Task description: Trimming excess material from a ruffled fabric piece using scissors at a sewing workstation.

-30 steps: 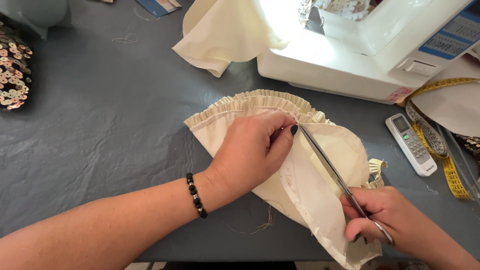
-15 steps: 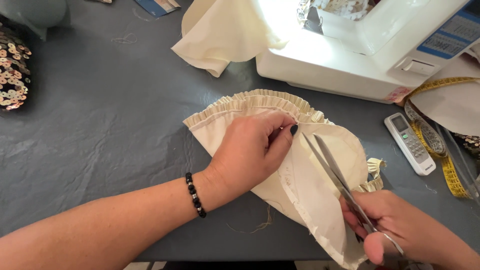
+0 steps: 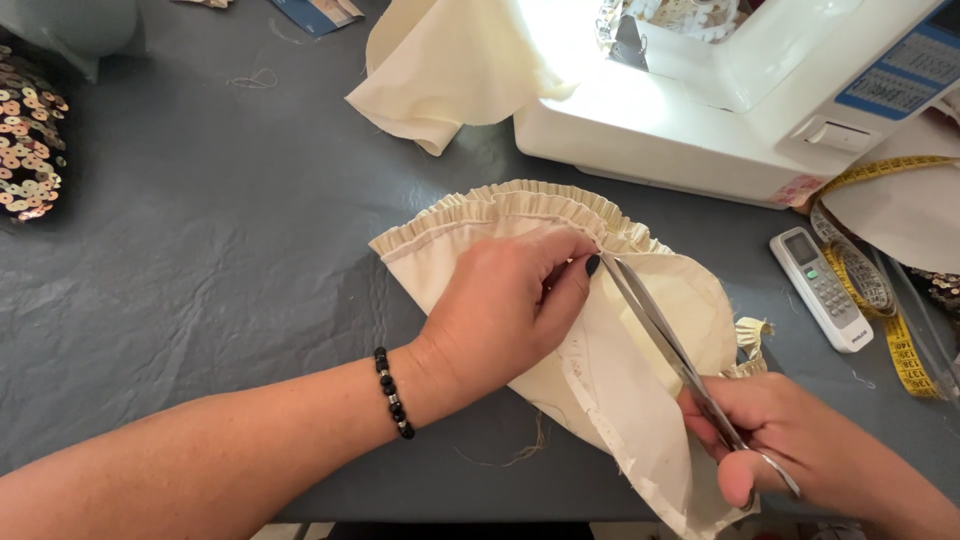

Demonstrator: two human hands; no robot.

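Evenly bright, sharp focus around left hand (image 3: 505,310). Blown-out glare up and right of it, on cream cloth (image 3: 450,65) under sewing machine (image 3: 720,100) lamp. Soft shadows below both hands. Slight wide-angle bending toward frame edges.

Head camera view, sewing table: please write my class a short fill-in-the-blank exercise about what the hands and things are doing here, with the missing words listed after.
1. The right hand holds a pair of ____ over the cream cloth.
2. The left hand presses down on the cloth, and its wrist wears a black bead ____.
3. A yellow ____ curls beside the remote control.
4. The white sewing machine stands on a ____ table.

Missing words: scissors; bracelet; tape measure; grey
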